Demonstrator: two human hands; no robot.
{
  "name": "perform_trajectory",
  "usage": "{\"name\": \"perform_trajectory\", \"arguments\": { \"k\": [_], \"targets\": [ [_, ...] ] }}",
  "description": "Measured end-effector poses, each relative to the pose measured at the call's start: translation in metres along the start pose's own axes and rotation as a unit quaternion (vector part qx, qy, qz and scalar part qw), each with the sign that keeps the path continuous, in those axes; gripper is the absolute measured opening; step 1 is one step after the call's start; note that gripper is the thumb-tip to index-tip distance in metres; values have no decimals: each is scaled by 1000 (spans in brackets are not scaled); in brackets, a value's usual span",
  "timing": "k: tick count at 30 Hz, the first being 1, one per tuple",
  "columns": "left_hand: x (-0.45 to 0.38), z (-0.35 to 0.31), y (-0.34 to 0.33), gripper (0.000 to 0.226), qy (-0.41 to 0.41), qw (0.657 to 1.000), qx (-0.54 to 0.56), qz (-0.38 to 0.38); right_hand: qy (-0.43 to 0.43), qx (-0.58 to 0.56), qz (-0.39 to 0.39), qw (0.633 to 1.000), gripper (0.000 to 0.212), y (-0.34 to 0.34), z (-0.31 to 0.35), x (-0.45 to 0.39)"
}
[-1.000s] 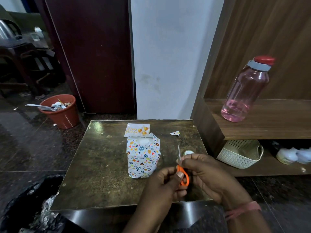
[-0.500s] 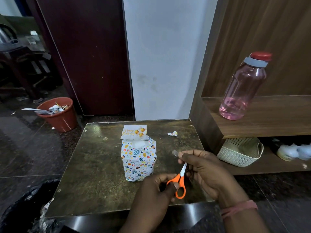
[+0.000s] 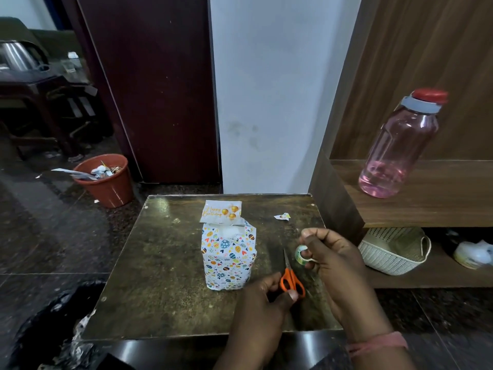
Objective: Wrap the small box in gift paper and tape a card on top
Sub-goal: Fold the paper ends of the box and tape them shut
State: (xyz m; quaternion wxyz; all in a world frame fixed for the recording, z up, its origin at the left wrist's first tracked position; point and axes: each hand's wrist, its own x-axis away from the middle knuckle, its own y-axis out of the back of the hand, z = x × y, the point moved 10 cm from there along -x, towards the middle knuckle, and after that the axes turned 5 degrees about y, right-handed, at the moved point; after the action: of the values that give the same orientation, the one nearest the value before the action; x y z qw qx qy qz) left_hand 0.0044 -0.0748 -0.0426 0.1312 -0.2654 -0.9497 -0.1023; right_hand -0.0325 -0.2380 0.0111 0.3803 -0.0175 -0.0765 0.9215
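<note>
currently gripping: left hand (image 3: 262,303) curled round the orange handles of the scissors (image 3: 291,276), blades closed and pointing away, lowered toward the table (image 3: 165,276) compared with half a second back, when raised to the tape. right hand (image 3: 337,259) clenched round the tape roll (image 3: 302,254), thumb and forefinger lifted and pinched together, probably on a freshly cut strip, though too small and blurred to confirm. cut therefore judged complete; scissors due for setting down.

outward from the grip: wrapped box (image 3: 229,259) standing upright just left of the scissors, gift paper closed round the sides, top folds looking loose. card (image 3: 221,211) propped at the far top edge of the box, not seen taped. paper scrap (image 3: 282,216) lying farther back on the table.

next step judged: carry strip to card, press across card and box top.
</note>
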Motion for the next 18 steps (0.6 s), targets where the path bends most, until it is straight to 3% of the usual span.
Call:
{"name": "perform_trajectory", "arguments": {
  "k": [3, 6, 8, 11, 15, 18],
  "targets": [
    [3, -7, 4, 59, -33, 996, -79, -28, 0, -5, 22, 1000, 9, -9, 4, 2],
    [27, -47, 18, 34, -177, 941, -266, -109, 16, -31, 87, 996, 10, -29, 16, 9],
    [53, -79, 31, 19, -282, 908, -259, -167, 30, -42, 140, 989, 7, -45, 26, 17],
    [85, -113, 63, 12, -388, 875, -158, -243, 38, -75, 209, 974, 7, -66, 39, 31],
    [90, -123, 123, 19, -393, 866, -53, -304, 49, -86, 301, 948, 5, -87, 50, 49],
    [50, -104, 152, 55, -291, 923, -18, -253, 35, -73, 350, 933, 11, -97, 49, 59]
  ]
}}
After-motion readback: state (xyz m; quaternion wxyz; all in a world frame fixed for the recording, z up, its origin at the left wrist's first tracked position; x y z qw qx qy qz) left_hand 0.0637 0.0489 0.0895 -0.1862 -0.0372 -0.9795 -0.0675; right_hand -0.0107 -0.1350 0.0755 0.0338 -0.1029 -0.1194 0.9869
